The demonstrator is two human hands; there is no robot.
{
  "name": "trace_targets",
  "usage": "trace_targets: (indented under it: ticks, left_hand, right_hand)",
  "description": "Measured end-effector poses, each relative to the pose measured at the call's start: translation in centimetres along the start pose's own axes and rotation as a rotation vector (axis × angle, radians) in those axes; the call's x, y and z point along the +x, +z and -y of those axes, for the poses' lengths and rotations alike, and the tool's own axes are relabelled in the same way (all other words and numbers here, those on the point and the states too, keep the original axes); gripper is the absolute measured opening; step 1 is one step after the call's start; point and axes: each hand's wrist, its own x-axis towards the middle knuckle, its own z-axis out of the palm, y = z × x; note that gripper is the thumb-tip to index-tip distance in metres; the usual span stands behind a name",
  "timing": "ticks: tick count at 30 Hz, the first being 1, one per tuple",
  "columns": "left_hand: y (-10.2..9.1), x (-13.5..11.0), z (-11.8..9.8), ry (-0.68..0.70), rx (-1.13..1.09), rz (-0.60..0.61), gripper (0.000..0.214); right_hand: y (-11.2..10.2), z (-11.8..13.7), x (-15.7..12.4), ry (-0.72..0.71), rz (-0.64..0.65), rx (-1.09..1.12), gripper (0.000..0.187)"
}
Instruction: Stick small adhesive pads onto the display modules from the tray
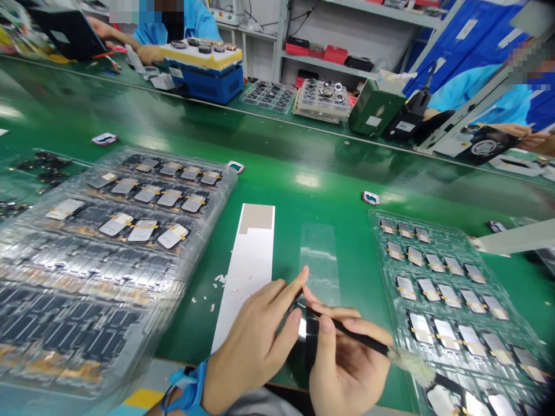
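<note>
My left hand [255, 338], with a blue band at the wrist, pinches a small dark glossy piece [305, 330] between thumb and fingers; much of the piece is hidden. My right hand [351, 361] is closed around a slim black tool [362, 335] with a pale, fuzzy wrap near its rear end. The tool's tip meets the piece near my left fingertips. Under and beyond my hands lies a clear plastic strip [318, 254]. Left of it is a white strip [249, 266] with a beige patch, and small white scraps lie beside that.
A stack of clear trays [208, 231] with small display modules stands at left. Another clear tray [381, 277] of modules lies at right. Across the bench are a blue box [208, 84], a green box [368, 110] and two people in blue.
</note>
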Motion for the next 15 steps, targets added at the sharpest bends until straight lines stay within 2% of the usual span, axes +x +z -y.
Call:
trace_targets:
  ticks: [15]
  left_hand:
    - [0.0,-0.05,-0.03,-0.008,0.025,0.004,0.053]
  right_hand:
    - [0.09,-0.17,-0.15,0.023,0.008,-0.027,0.019]
